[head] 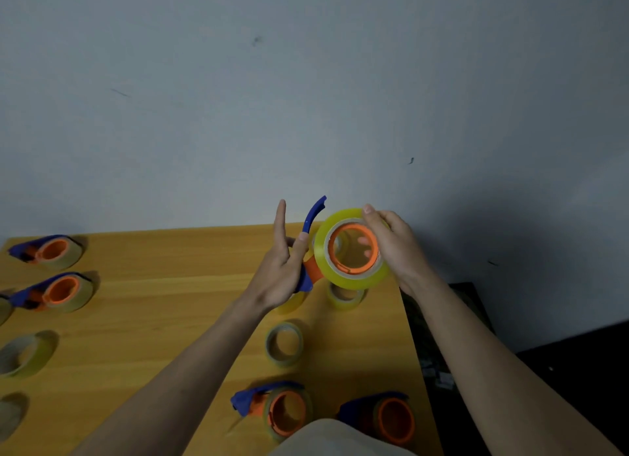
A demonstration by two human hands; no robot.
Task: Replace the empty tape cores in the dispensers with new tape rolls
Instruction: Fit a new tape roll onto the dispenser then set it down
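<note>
I hold a blue and orange tape dispenser (315, 217) up over the far end of the wooden table (170, 306). A full yellow tape roll (320, 255) sits around its orange hub (371, 251). My right hand (391, 241) grips the roll from the right, thumb on its top edge and fingers showing through the hub. My left hand (282, 265) holds the blue handle at its lower end, with the index finger pointing straight up.
Two loaded dispensers (51, 251) (58, 292) lie at the far left, two more (275, 408) (384, 418) near me. Loose rolls and cores (284, 343) (345, 297) (25, 353) are scattered about. The table's right edge (413, 336) drops to a dark floor.
</note>
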